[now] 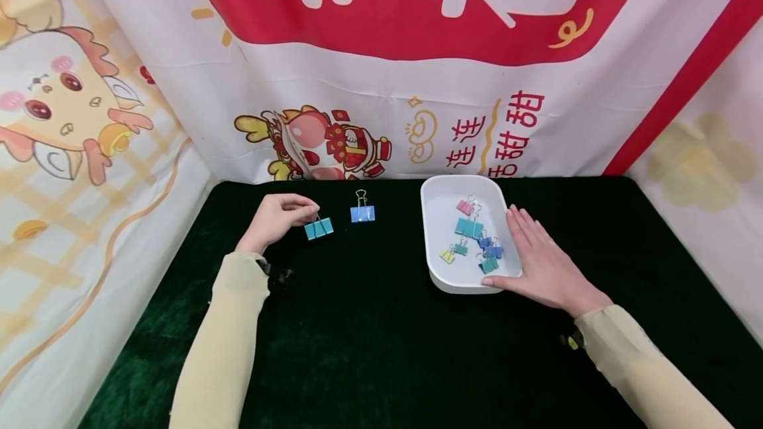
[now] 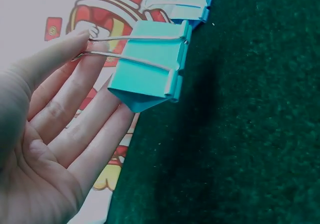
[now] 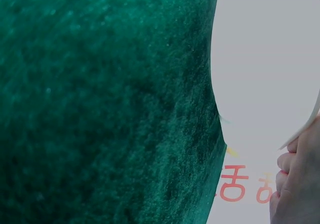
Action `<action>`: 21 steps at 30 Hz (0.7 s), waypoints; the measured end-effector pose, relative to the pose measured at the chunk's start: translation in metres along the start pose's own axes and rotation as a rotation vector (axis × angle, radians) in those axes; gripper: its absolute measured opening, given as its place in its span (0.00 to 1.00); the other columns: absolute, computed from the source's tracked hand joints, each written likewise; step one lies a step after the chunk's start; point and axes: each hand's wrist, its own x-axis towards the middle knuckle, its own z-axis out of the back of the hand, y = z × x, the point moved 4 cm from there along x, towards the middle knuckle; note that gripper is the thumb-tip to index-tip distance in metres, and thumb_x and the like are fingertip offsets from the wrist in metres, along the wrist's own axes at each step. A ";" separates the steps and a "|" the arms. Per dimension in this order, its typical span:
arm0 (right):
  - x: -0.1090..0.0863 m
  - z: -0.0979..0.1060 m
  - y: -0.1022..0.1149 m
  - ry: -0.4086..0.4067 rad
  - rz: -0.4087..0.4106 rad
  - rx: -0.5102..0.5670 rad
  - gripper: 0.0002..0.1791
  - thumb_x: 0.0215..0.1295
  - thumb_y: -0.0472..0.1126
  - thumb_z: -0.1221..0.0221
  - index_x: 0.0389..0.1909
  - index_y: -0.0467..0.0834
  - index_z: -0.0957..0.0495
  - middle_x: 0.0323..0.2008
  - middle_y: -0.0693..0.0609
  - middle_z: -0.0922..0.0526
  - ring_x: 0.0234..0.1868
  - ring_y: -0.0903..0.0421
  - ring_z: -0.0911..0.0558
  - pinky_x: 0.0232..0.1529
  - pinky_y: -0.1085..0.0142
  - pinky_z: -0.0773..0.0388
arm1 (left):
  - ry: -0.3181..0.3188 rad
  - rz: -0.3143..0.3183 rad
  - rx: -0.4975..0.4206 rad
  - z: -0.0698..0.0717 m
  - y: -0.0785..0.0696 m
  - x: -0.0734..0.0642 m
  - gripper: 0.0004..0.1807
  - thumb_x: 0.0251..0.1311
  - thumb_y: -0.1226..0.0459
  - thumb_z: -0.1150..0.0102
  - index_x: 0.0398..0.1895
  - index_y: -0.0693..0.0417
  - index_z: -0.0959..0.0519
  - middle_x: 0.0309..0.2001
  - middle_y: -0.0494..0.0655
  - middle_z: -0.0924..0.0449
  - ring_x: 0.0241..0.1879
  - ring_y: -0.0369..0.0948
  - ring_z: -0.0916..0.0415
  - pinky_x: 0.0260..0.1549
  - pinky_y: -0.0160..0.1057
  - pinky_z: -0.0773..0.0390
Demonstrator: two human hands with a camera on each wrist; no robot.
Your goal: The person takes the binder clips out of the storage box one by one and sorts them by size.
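Between thumb and fingertips, my left hand [image 1: 277,217] pinches the wire handles of a large teal binder clip [image 1: 318,228]. In the left wrist view the clip [image 2: 150,64] hangs from its two wire handles, its clamping edge facing away from the palm. Beside it on the dark cloth is a blue binder clip [image 1: 362,214] with its handles pointing to the back. My right hand [image 1: 548,270] rests against the right side of a white plastic tub [image 1: 438,237], fingers straight along the wall and thumb at the near rim. Only the knuckles [image 3: 287,169] show in the right wrist view.
Inside the tub lie several binder clips: a pink one [image 1: 465,206], a larger teal one [image 1: 469,228], a yellow one [image 1: 448,255], and small blue and teal ones. Dark green cloth [image 1: 357,349] covers the table. Printed white fabric [image 1: 334,71] hangs along the back and sides.
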 end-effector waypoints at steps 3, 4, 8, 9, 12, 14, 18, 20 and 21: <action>0.000 0.001 -0.001 -0.003 -0.003 -0.002 0.74 0.50 0.84 0.44 0.82 0.41 0.65 0.82 0.46 0.64 0.80 0.49 0.65 0.76 0.51 0.63 | -0.001 -0.010 0.003 0.000 0.004 0.009 0.21 0.67 0.51 0.34 0.50 0.60 0.15 0.45 0.55 0.14 0.46 0.49 0.15 0.51 0.48 0.19; 0.000 0.001 -0.001 -0.002 -0.005 -0.003 0.74 0.50 0.84 0.44 0.82 0.41 0.65 0.82 0.46 0.64 0.80 0.49 0.65 0.76 0.51 0.63 | -0.002 -0.010 0.004 0.000 0.004 0.012 0.21 0.67 0.51 0.34 0.50 0.59 0.14 0.45 0.55 0.14 0.46 0.48 0.15 0.52 0.48 0.19; -0.001 0.001 -0.001 0.008 -0.020 0.000 0.73 0.51 0.83 0.43 0.82 0.41 0.65 0.82 0.47 0.65 0.80 0.49 0.65 0.76 0.51 0.62 | -0.005 0.005 0.031 -0.002 0.005 0.025 0.22 0.65 0.48 0.33 0.50 0.56 0.14 0.45 0.52 0.14 0.47 0.46 0.16 0.54 0.48 0.21; -0.001 0.001 -0.001 0.012 -0.022 0.003 0.73 0.51 0.82 0.42 0.82 0.41 0.66 0.82 0.47 0.66 0.80 0.48 0.65 0.76 0.51 0.63 | -0.005 0.010 0.037 -0.002 0.004 0.028 0.23 0.64 0.47 0.33 0.50 0.55 0.14 0.45 0.52 0.13 0.47 0.46 0.16 0.55 0.48 0.21; -0.001 0.001 -0.001 0.009 -0.023 0.006 0.73 0.51 0.81 0.41 0.82 0.41 0.66 0.82 0.47 0.65 0.80 0.48 0.64 0.76 0.50 0.62 | -0.003 0.012 0.035 -0.005 0.002 0.037 0.23 0.64 0.48 0.33 0.50 0.56 0.14 0.46 0.52 0.13 0.47 0.46 0.16 0.56 0.50 0.22; -0.001 0.001 -0.002 0.001 -0.019 0.003 0.73 0.50 0.82 0.42 0.82 0.41 0.65 0.82 0.47 0.64 0.80 0.48 0.64 0.76 0.51 0.62 | -0.001 0.007 0.024 -0.007 0.001 0.042 0.22 0.65 0.48 0.33 0.50 0.57 0.14 0.46 0.53 0.14 0.48 0.47 0.16 0.56 0.51 0.23; -0.001 0.000 -0.002 -0.006 -0.011 0.001 0.73 0.49 0.84 0.44 0.82 0.41 0.64 0.82 0.47 0.64 0.80 0.49 0.63 0.77 0.51 0.62 | 0.011 0.008 0.000 -0.013 0.004 0.049 0.23 0.64 0.49 0.32 0.51 0.58 0.15 0.47 0.55 0.14 0.48 0.48 0.17 0.56 0.51 0.23; -0.001 -0.001 -0.002 -0.006 -0.008 0.007 0.73 0.50 0.83 0.42 0.82 0.41 0.64 0.82 0.47 0.63 0.80 0.48 0.63 0.76 0.51 0.62 | 0.015 0.016 -0.001 -0.016 0.008 0.052 0.23 0.64 0.49 0.32 0.51 0.58 0.15 0.47 0.55 0.14 0.48 0.47 0.17 0.55 0.50 0.22; -0.001 -0.001 -0.002 -0.005 -0.007 0.008 0.73 0.50 0.82 0.42 0.82 0.41 0.64 0.82 0.47 0.64 0.80 0.48 0.63 0.76 0.51 0.62 | 0.017 0.018 -0.003 -0.018 0.010 0.053 0.23 0.64 0.49 0.32 0.51 0.58 0.15 0.47 0.55 0.14 0.48 0.47 0.17 0.55 0.49 0.22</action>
